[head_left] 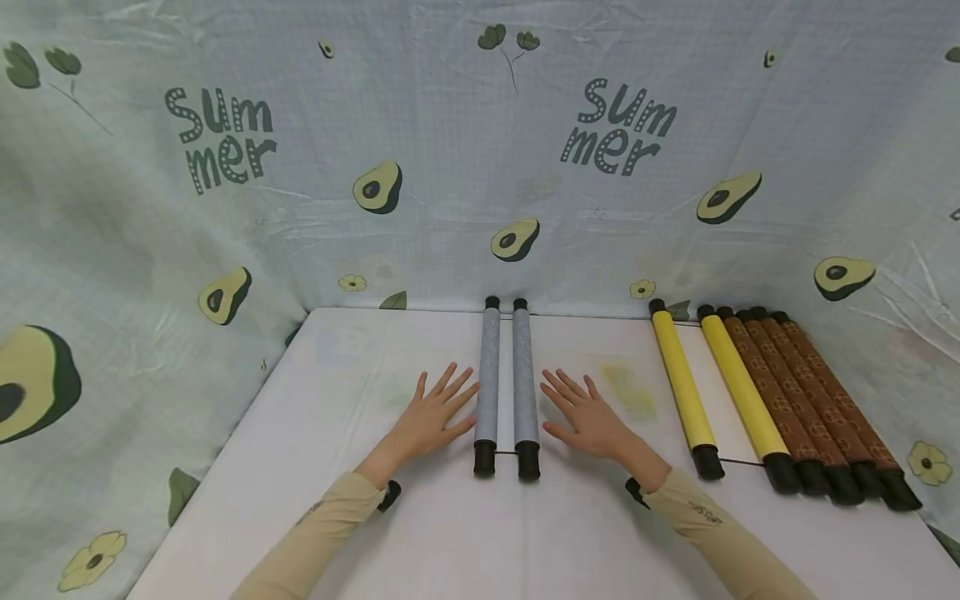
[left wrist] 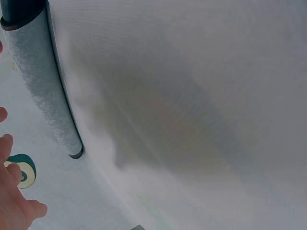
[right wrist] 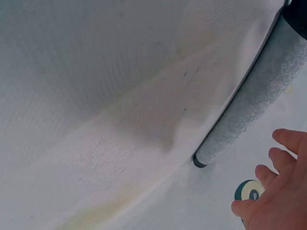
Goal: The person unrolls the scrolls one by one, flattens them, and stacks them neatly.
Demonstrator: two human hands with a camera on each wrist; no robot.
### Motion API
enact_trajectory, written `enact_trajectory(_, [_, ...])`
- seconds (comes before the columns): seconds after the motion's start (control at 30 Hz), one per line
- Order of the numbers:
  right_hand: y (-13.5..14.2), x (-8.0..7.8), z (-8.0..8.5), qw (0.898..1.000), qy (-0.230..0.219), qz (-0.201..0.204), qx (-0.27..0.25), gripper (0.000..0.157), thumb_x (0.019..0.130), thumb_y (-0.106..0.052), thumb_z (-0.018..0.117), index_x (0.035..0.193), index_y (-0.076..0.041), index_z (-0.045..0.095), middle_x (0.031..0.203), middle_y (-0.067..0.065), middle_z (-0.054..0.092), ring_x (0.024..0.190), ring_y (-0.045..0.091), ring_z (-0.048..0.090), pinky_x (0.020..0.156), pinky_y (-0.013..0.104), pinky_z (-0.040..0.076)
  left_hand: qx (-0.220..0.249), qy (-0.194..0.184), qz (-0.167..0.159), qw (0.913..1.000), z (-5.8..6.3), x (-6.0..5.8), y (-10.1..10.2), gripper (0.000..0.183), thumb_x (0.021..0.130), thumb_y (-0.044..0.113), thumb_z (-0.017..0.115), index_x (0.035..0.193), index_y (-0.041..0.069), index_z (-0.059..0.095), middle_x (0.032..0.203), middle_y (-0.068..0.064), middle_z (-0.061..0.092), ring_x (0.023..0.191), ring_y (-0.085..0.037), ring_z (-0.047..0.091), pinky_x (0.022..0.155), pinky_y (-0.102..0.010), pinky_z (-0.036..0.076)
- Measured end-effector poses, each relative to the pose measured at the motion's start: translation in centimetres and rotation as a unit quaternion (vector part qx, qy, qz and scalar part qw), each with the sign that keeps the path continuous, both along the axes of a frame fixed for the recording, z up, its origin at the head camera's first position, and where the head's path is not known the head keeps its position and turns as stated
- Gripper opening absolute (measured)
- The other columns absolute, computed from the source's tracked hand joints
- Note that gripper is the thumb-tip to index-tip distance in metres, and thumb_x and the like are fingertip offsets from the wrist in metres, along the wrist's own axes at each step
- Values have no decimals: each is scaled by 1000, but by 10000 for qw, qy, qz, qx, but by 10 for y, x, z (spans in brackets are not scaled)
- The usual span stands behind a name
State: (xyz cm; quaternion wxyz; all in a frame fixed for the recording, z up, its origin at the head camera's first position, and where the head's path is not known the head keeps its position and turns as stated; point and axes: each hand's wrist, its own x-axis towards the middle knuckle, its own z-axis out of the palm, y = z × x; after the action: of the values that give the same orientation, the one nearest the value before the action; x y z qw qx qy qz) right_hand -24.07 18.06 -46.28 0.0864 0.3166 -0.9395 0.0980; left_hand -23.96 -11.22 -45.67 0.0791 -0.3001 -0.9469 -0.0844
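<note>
Two grey-blue patterned rolls [head_left: 488,375] with black end caps lie side by side at mid-table, a narrow gap between them; a thin dark line joins their near ends. Left of the pair, my left hand [head_left: 433,419] is spread, with its fingertips close to the left roll. On the other side, my right hand [head_left: 591,419] is spread too, fingertips near the right roll [head_left: 526,375]. Both hands hold nothing. The left wrist view has a grey roll [left wrist: 45,86] beyond the fingers [left wrist: 14,191]; the right wrist view has one [right wrist: 249,100] as well.
On the right of the white table [head_left: 315,400] lie two yellow rolls [head_left: 682,379], spaced apart with a thin dark line between their near ends. Several brown patterned rolls [head_left: 832,392] are packed beside them. A hanging avocado-print cloth [head_left: 450,108] surrounds the table's back and sides.
</note>
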Motion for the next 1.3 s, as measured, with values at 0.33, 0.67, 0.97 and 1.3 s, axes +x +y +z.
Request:
enact_trajectory(0.33, [-5, -2, -2, 9996, 134, 225, 99, 58, 89, -40, 48, 136, -9, 37, 146, 9, 28, 134, 29, 25, 105, 58, 17, -114, 51, -436, 9990, 1, -3, 7, 56, 91, 46, 40, 138, 17, 33, 147, -4, 25, 138, -25, 13, 104, -60, 13])
enact_trajectory(0.67, [-11, -2, -5, 9981, 364, 487, 107, 55, 87, -40, 51, 132, -9, 43, 140, 10, 37, 129, 31, 33, 102, 59, 20, -218, -203, -538, 9981, -3, -3, 11, 55, 92, 47, 37, 139, 19, 32, 147, -2, 25, 139, -23, 12, 106, -58, 11])
enact_trajectory(0.97, [-15, 0, -6, 9984, 208, 477, 219, 56, 88, -40, 49, 134, -10, 41, 139, 8, 40, 130, 30, 33, 103, 58, 19, -349, -214, -523, 9978, -5, -1, 14, 55, 91, 48, 37, 139, 21, 32, 146, -1, 28, 138, -23, 16, 105, -60, 12])
enact_trajectory(1.3, [-18, -1, -10, 9986, 213, 480, 104, 45, 90, -41, 47, 131, -23, 45, 136, 8, 43, 127, 30, 36, 102, 60, 19, -512, -215, -536, 9970, -6, 0, 16, 50, 92, 49, 35, 137, 27, 36, 146, -1, 29, 138, -23, 17, 102, -62, 14])
